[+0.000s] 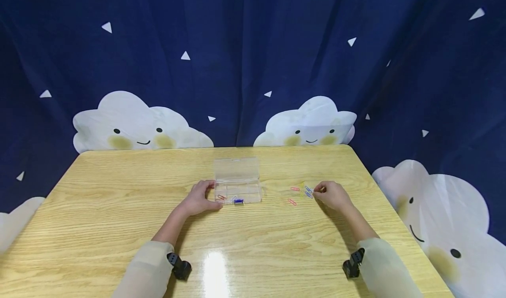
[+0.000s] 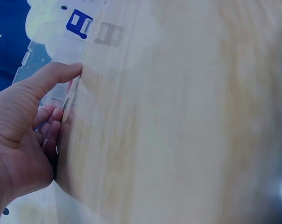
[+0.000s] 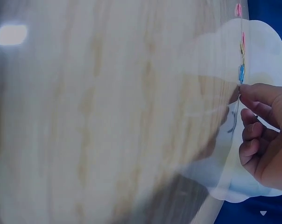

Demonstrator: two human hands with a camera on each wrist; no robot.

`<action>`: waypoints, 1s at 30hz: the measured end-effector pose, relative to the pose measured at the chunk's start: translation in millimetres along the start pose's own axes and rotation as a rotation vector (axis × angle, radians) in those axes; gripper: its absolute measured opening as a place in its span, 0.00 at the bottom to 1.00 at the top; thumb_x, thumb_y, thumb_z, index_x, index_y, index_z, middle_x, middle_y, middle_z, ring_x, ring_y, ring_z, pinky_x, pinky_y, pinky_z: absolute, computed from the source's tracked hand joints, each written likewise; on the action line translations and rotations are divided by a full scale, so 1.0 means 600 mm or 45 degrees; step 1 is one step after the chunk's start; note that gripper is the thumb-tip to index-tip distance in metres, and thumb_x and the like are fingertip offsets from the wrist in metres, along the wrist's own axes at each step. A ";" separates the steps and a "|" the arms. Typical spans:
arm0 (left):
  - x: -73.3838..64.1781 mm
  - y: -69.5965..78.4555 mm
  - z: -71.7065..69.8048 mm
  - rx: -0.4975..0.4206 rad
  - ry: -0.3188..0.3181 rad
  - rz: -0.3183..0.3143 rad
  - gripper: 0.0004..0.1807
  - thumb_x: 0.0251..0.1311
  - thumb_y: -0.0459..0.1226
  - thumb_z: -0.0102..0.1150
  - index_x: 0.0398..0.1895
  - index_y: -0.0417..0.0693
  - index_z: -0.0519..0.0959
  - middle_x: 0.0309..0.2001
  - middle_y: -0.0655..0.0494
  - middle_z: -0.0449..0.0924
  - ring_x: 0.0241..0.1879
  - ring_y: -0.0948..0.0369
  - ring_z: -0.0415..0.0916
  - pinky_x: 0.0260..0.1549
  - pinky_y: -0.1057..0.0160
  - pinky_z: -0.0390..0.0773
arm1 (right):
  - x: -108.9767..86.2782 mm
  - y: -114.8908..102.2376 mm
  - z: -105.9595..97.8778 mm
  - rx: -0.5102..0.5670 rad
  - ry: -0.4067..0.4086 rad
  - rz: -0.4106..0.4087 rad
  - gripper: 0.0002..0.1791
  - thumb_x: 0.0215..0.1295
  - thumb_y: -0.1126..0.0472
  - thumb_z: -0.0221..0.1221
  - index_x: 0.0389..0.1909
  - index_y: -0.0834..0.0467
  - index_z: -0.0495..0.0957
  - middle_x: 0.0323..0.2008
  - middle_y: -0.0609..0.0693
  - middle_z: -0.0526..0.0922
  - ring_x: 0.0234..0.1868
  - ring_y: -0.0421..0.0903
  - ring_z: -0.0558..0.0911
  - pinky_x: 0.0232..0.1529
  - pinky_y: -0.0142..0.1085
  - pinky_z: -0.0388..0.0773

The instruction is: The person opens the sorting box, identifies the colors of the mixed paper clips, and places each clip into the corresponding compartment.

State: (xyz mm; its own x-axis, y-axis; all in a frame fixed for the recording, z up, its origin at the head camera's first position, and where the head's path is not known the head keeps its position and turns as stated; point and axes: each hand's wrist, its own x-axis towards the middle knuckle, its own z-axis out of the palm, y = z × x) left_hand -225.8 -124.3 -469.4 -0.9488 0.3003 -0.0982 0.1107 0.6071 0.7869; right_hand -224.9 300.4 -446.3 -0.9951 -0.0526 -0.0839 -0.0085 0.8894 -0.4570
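A clear plastic compartment box [image 1: 253,195] stands on the table with its lid [image 1: 236,169] raised at the back. My left hand [image 1: 199,199] grips the box's left end, thumb at the front, fingers behind. Inside lie a red paper clip [image 1: 222,197] and a pale one [image 1: 233,198]; a blue latch [image 1: 239,201] is at the front. My right hand [image 1: 334,195] is at the tabletop to the right, thumb and forefinger pinching what looks like a small pale paper clip, mostly hidden by the fingertips. Blue paper clips [image 1: 308,192] lie just left of those fingertips.
Pinkish-red paper clips [image 1: 292,202] and yellow ones [image 1: 303,185] lie between the box and my right hand. The wooden table [image 1: 253,254] ends at a dark blue curtain [image 1: 237,60] with cloud prints.
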 end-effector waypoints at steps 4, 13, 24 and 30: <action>-0.001 0.001 0.001 0.000 0.006 0.006 0.40 0.44 0.43 0.72 0.61 0.39 0.66 0.56 0.44 0.67 0.57 0.48 0.59 0.57 0.47 0.63 | 0.001 0.002 0.002 -0.012 0.000 -0.002 0.09 0.61 0.57 0.59 0.36 0.59 0.81 0.32 0.53 0.82 0.29 0.44 0.76 0.29 0.35 0.70; 0.001 -0.002 0.001 0.001 0.003 0.014 0.41 0.45 0.43 0.71 0.63 0.38 0.64 0.56 0.43 0.67 0.57 0.48 0.59 0.57 0.47 0.63 | 0.004 -0.001 0.000 -0.060 0.005 -0.020 0.09 0.61 0.58 0.58 0.35 0.59 0.81 0.31 0.52 0.84 0.30 0.44 0.78 0.30 0.36 0.72; 0.002 -0.001 0.000 0.017 0.002 0.003 0.43 0.45 0.44 0.71 0.64 0.39 0.63 0.57 0.43 0.66 0.57 0.47 0.60 0.58 0.46 0.63 | 0.008 -0.004 -0.002 -0.225 0.014 -0.041 0.10 0.61 0.58 0.55 0.35 0.59 0.81 0.32 0.53 0.84 0.28 0.45 0.78 0.29 0.40 0.73; 0.001 0.001 -0.002 0.030 -0.003 0.007 0.43 0.45 0.44 0.71 0.64 0.39 0.63 0.57 0.42 0.66 0.58 0.47 0.59 0.58 0.46 0.62 | 0.006 0.000 0.000 -0.084 0.003 -0.032 0.11 0.63 0.58 0.54 0.37 0.60 0.81 0.30 0.53 0.82 0.26 0.44 0.75 0.27 0.36 0.70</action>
State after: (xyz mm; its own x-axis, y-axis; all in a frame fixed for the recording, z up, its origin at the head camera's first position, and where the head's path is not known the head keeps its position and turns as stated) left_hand -226.5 -124.9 -468.2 -0.9474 0.3054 -0.0953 0.1229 0.6224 0.7730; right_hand -228.4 300.2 -446.3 -0.9947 -0.0746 -0.0709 -0.0402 0.9159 -0.3994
